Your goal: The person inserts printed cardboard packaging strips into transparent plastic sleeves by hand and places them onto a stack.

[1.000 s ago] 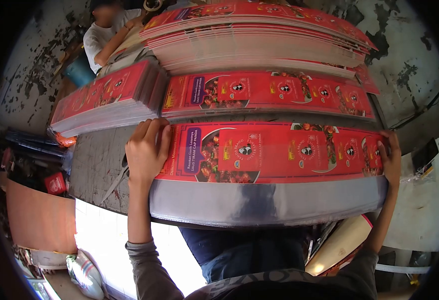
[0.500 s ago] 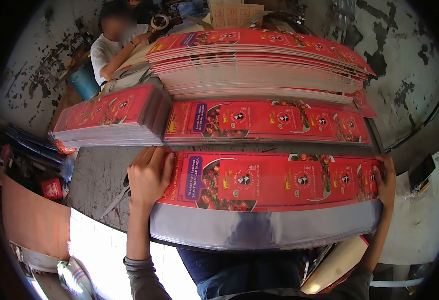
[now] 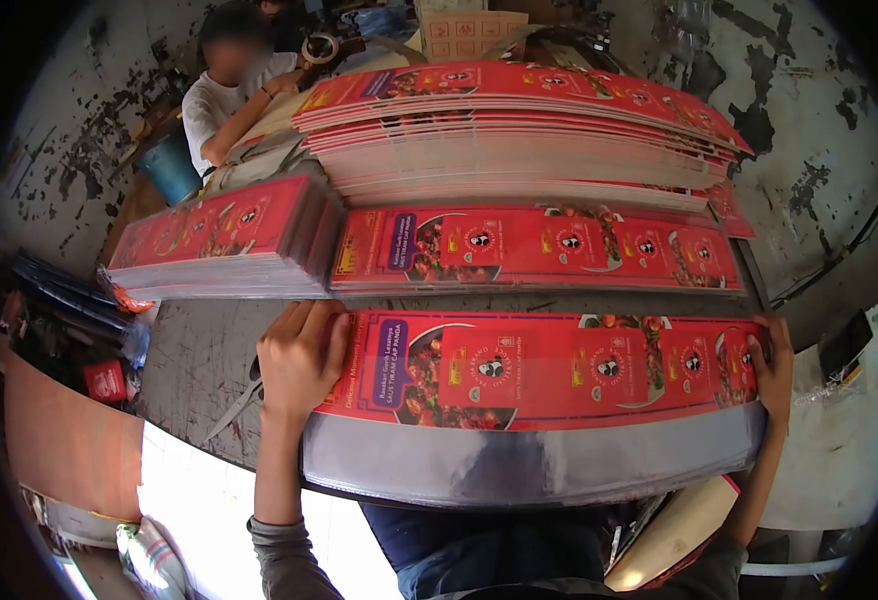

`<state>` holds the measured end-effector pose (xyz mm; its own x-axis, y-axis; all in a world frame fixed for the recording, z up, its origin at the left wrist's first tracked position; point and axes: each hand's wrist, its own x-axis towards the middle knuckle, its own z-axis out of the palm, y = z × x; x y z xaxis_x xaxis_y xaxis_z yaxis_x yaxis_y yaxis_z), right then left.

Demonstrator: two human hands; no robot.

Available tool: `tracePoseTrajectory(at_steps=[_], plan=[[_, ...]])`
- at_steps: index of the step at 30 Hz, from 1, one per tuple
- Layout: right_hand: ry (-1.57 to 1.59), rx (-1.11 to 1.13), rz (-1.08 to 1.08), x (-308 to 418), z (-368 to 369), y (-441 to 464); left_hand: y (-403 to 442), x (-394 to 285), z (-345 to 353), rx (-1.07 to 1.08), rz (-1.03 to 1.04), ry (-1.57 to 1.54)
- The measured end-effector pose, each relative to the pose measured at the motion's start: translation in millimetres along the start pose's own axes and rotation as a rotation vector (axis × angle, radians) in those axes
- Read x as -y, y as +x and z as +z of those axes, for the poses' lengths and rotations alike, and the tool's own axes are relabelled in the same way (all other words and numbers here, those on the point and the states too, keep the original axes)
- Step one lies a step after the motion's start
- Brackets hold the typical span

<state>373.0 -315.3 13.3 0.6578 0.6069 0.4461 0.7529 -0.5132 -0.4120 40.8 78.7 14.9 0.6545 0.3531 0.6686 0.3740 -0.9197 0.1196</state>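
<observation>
In front of me lies a long red printed strip (image 3: 549, 370) with food pictures and panda logos. A clear plastic sheet or sleeve (image 3: 529, 462) extends from its near edge, over the table's front edge. My left hand (image 3: 302, 360) is closed round the strip's left end, its fingers bent over the far corner. At the opposite end, my right hand (image 3: 775, 375) grips the edge, thumb on the printed face; its other fingers are partly hidden. Partly under my left hand, scissors (image 3: 234, 412) rest on the table.
Behind the strip are a row of plastic-covered red strips (image 3: 539, 250), a shorter stack (image 3: 209, 230) at left and a tall stack of red printed cards (image 3: 519, 150). A person (image 3: 224, 100) sits at back left near a blue bucket (image 3: 167, 168). The dark table (image 3: 194, 345) is scratched.
The view has shifted slightly, so the things appear a little lower. Both hands keep their hold at the ends of the strip.
</observation>
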Motion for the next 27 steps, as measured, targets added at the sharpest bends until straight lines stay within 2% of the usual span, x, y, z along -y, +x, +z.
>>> tracePoseTrajectory(at_steps=[9,16,21,27], plan=[[0.046,0.014,0.059,-2.7,1.4,-0.2,0.0,-1.3,0.7,0.007,-0.006,-0.005],[-0.023,0.003,-0.004,0.8,-0.4,0.7,1.6,-0.3,0.8,-0.012,0.019,0.005],[0.028,0.038,0.088,-1.3,0.5,-1.0,0.1,-1.2,0.4,-0.001,-0.002,-0.009],[0.039,0.001,0.020,0.9,0.9,-0.5,-1.1,1.0,0.3,0.021,-0.035,-0.038]])
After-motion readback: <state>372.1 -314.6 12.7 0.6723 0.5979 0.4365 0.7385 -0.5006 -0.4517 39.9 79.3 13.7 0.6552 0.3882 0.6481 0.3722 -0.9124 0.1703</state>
